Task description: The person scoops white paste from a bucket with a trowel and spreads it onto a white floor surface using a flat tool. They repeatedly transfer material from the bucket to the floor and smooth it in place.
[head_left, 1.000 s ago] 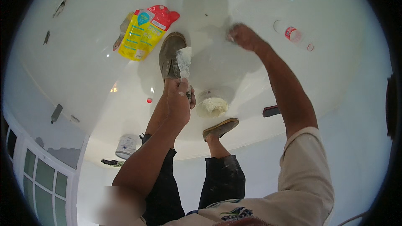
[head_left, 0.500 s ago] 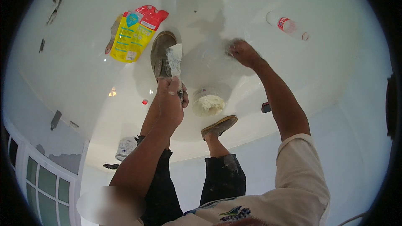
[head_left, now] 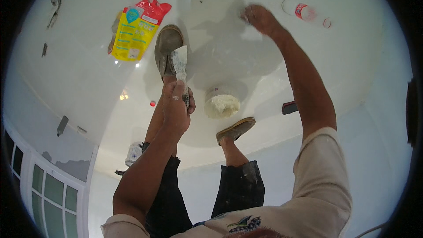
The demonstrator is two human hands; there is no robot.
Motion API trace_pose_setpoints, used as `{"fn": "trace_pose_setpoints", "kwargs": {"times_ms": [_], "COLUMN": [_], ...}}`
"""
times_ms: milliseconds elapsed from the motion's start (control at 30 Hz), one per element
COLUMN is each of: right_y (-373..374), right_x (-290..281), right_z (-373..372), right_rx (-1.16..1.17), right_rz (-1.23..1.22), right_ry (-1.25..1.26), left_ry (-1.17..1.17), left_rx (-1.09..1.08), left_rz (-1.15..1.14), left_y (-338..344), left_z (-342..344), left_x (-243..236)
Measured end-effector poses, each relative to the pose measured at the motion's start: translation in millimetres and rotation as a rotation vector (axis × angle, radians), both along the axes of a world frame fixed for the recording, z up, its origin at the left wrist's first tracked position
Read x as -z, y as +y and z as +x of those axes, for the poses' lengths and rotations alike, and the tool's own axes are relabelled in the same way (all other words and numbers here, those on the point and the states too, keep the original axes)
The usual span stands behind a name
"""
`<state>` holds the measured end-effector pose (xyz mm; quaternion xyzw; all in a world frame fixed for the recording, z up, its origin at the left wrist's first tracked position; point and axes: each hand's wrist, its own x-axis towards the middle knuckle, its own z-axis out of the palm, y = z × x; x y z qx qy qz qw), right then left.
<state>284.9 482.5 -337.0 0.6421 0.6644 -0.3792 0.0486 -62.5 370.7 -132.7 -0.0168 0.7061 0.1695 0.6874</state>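
Note:
My left hand (head_left: 177, 101) is closed round the handle of a putty knife (head_left: 179, 59), whose blade is coated with white paste and points away from me, over my left shoe. My right hand (head_left: 261, 17) is farther out over the pale floor, fingers curled. Something at its fingertips is blurred, too small to make out. Between my feet stands a small clear tub (head_left: 222, 105) with cream-white paste inside. Neither hand touches it.
A yellow and red pouch (head_left: 135, 31) lies left of my left shoe, partly over a brush-like tool. At right are a clear bottle (head_left: 304, 12) with a red label and a dark block (head_left: 289, 107). A white bucket (head_left: 134, 153) stands behind my left leg; a red cap (head_left: 153, 103) lies nearby.
My right hand has moved farther away from me across the floor. My left hand keeps its hold on the putty knife, and the view has shifted slightly.

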Motion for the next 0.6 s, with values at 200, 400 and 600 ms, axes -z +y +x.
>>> {"fn": "trace_pose_setpoints", "kwargs": {"times_ms": [200,400,600], "right_y": [38,78,-90], "right_x": [-8,14,-25], "right_z": [-14,-4,31], "right_rx": [0.065,-0.169,0.001], "right_rz": [0.249,0.375,0.071], "right_ry": [0.167,0.015,0.171], "left_ry": [-0.008,-0.06,-0.058], "left_rx": [0.036,0.068,0.026], "left_rz": [0.034,0.067,0.032], "left_y": [-4,-6,0], "left_z": [5,19,20], "left_x": [-1,3,-12]}}
